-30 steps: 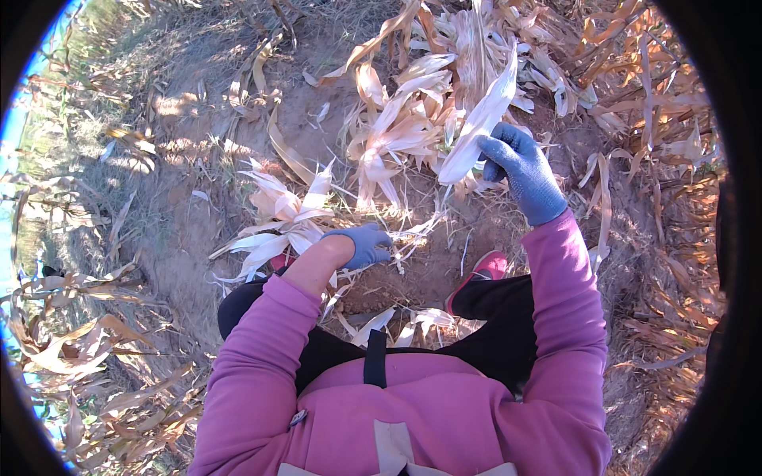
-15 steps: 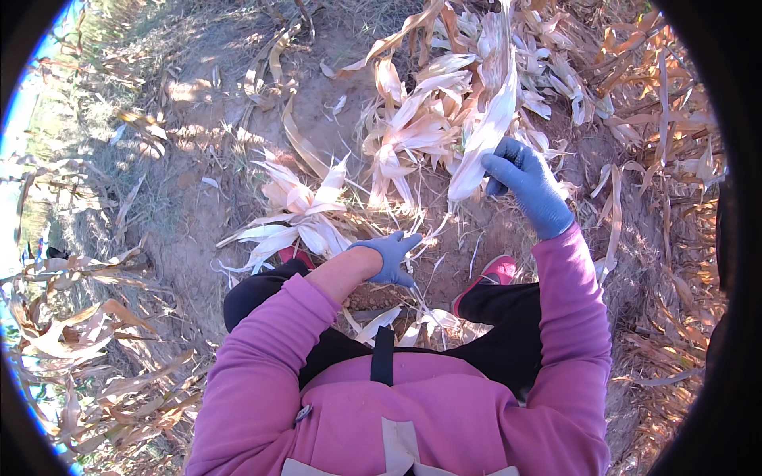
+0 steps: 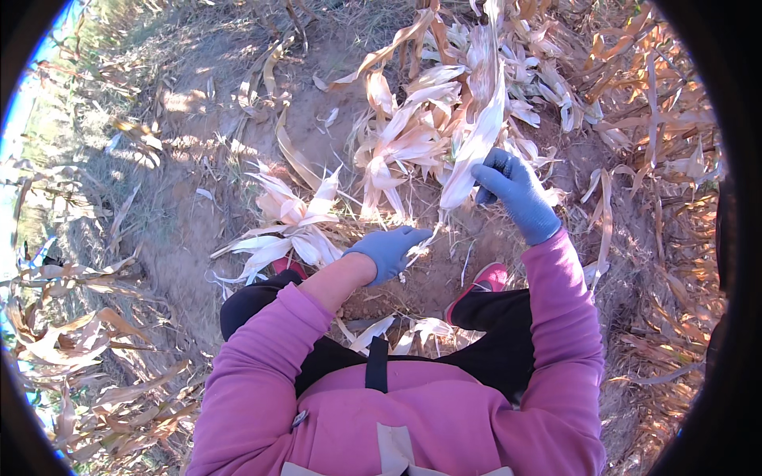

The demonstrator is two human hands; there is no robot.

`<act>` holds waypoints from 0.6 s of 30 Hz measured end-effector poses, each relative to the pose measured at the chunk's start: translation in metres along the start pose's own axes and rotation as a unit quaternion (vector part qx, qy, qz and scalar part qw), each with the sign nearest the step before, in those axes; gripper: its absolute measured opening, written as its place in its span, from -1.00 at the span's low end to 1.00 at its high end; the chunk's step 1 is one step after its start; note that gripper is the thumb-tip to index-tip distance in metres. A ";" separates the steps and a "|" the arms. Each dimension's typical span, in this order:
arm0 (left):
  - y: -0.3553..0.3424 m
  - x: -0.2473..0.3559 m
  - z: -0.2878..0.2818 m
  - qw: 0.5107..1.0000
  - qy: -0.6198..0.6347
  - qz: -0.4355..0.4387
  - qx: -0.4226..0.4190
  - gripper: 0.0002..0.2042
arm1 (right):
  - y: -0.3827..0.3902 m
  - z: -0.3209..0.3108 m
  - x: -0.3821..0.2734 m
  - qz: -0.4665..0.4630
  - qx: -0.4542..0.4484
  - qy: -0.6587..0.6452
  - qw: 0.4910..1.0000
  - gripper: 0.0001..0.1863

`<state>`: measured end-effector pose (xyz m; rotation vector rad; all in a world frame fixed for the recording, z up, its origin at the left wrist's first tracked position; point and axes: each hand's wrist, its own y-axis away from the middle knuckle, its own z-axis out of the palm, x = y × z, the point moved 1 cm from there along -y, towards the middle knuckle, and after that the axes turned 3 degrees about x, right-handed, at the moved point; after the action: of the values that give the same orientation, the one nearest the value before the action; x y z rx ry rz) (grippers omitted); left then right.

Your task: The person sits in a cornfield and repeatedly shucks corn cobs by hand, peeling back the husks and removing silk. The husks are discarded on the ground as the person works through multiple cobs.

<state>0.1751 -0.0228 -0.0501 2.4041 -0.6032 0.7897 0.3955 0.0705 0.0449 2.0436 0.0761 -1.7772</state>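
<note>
My right hand [image 3: 516, 194], in a blue-grey glove, is closed on the side of an ear of corn [image 3: 476, 159] wrapped in long pale husk. The ear slants, its lower end toward me and its husk running up and away. Just below that lower end is my left hand [image 3: 389, 252], gloved alike. Its fingers are drawn together beside thin dry strands [image 3: 429, 238]; whether they pinch these is hidden. Left of it, a peeled-back cluster of husk [image 3: 298, 214] lies on the ground.
Beyond the ear a heap of dry husks [image 3: 405, 143] covers the soil. Dry corn stalks and leaves [image 3: 667, 135] line the right side, and more leaves [image 3: 79, 341] lie at the left. Loose husk pieces [image 3: 373, 333] lie between my feet, near my red shoe [image 3: 488, 279].
My left hand's spread fingers have come together, and the hand has risen slightly toward the ear's lower end. My right hand keeps its hold on the ear, shifted slightly left in view.
</note>
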 end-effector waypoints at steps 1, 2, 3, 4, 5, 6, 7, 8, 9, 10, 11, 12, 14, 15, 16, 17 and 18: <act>0.004 0.003 0.000 0.999 -0.024 0.028 -0.029 -0.46 | 0.000 -0.001 0.000 0.000 0.001 0.004 1.000 -0.79; 0.011 0.004 0.002 0.996 -0.048 0.052 -0.055 -0.43 | 0.000 -0.001 -0.001 -0.001 -0.001 0.008 1.000 -0.79; 0.010 -0.013 0.024 0.987 -0.083 0.135 -0.024 -0.41 | -0.001 0.000 -0.002 -0.003 -0.004 0.013 1.000 -0.80; 0.009 -0.007 0.018 0.993 -0.024 0.092 -0.064 -0.44 | -0.002 0.000 0.000 -0.002 -0.009 0.016 1.000 -0.80; 0.009 0.005 0.005 0.993 0.034 0.050 -0.105 -0.47 | -0.002 -0.001 0.002 -0.001 -0.011 0.018 1.000 -0.80; 0.008 0.016 -0.008 0.985 0.091 0.008 -0.146 -0.49 | -0.002 -0.002 0.002 0.000 -0.013 0.021 1.000 -0.80; 0.005 0.022 -0.019 0.985 0.139 -0.036 -0.099 -0.54 | -0.001 -0.001 0.000 0.008 -0.034 0.047 0.998 -0.79; 0.002 0.022 -0.026 0.982 0.182 -0.039 -0.026 -0.55 | -0.003 0.000 0.009 0.011 -0.042 0.061 0.997 -0.78; 0.002 0.020 -0.033 0.973 0.224 -0.042 0.046 -0.56 | -0.002 0.004 0.012 0.025 -0.059 0.079 0.995 -0.77; 0.004 0.018 -0.039 0.955 0.266 -0.046 0.121 -0.57 | -0.002 0.013 0.010 0.038 -0.080 0.097 0.991 -0.76; 0.005 0.014 -0.042 0.926 0.314 -0.036 0.205 -0.61 | 0.000 0.022 0.007 0.046 -0.095 0.115 0.988 -0.76; 0.000 0.002 -0.038 0.892 0.373 0.002 0.255 -0.66 | 0.002 0.030 0.004 0.054 -0.111 0.134 0.983 -0.75; -0.006 -0.002 -0.041 0.850 0.481 -0.023 0.216 -0.71 | 0.000 0.041 0.018 0.065 -0.137 0.114 0.982 -0.74; -0.008 0.000 -0.045 0.866 0.446 -0.013 0.227 -0.77 | 0.001 0.043 0.020 0.058 -0.140 0.121 0.981 -0.73; -0.009 -0.002 -0.044 0.869 0.445 -0.034 0.215 -0.78 | 0.002 0.048 0.022 0.052 -0.147 0.126 0.980 -0.72; -0.011 -0.005 -0.044 0.871 0.443 -0.056 0.203 -0.79 | 0.002 0.049 0.023 0.062 -0.157 0.125 0.978 -0.73; -0.012 -0.007 -0.042 0.873 0.442 -0.077 0.191 -0.80 | 0.001 0.050 0.023 0.072 -0.167 0.124 0.976 -0.74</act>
<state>0.1596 0.0134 -0.0295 2.0198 0.1339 1.8924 0.3531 0.0462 0.0186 1.9566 0.2753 -1.3151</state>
